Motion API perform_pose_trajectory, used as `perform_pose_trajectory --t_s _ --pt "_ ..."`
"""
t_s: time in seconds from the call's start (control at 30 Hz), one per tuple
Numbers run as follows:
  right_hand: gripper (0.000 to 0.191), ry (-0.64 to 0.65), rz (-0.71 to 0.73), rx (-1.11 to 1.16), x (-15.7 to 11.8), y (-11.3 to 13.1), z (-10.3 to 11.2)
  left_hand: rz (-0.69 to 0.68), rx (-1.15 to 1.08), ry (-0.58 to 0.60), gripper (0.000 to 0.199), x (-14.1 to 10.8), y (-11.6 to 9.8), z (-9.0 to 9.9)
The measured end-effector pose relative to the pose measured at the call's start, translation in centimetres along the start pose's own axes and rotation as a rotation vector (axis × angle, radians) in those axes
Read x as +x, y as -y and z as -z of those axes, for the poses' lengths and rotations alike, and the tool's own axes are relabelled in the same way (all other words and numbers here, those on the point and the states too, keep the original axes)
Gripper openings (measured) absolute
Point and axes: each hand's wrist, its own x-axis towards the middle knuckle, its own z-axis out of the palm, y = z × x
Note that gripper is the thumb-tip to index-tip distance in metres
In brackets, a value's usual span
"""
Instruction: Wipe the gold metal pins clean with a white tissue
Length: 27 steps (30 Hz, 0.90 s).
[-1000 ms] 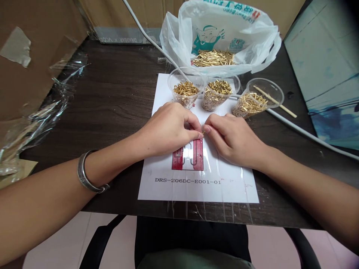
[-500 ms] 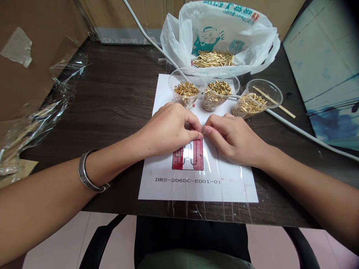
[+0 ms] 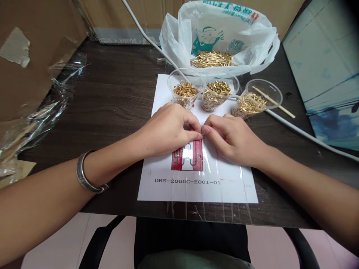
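Observation:
Over a printed sheet [image 3: 238, 190], my left hand [image 3: 171, 129] and my right hand [image 3: 234, 138] meet fingertip to fingertip. Both are closed in a pinch on a tiny brass pin [image 3: 203, 133], of which just a sliver shows between the thumbs. Below the left fingers lies a red-and-white printed picture [image 3: 198, 158], partly covered by that hand. Three clear plastic cups stand just beyond my hands: the left cup [image 3: 186, 99], the middle cup [image 3: 213, 102] and the tilted right cup [image 3: 246, 106], all holding small brass pieces.
Behind the cups, a white plastic bag [image 3: 252, 56] holds a heap of longer brass pins [image 3: 213, 59]. A wooden stick [image 3: 286, 111] rests by the right cup. A white cable [image 3: 308, 138] crosses the dark table [image 3: 112, 89]. Cardboard [image 3: 42, 48] stands at the left, a painted panel [image 3: 331, 74] at the right.
Both hands keep the same pinch in nearly the same spot. The sliver of brass between the thumbs looks slightly shorter; the whole view has shifted by a few pixels.

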Motion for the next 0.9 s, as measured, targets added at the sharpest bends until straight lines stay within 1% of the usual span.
perform_pose_trajectory --t_s 0.27,0.7,0.9 --pt "0.026 -0.011 0.017 -0.014 0.05 -0.07 0.01 0.011 -0.008 0.005 0.011 -0.05 -0.02 -0.04" --pt "0.026 0.026 -0.012 -0.048 0.02 -0.04 -0.13 0.004 -0.003 0.003 0.011 0.06 0.03 -0.04" --pt "0.025 0.026 0.001 -0.054 0.1 -0.04 -0.16 -0.004 0.004 -0.003 0.011 -0.01 0.11 -0.06"
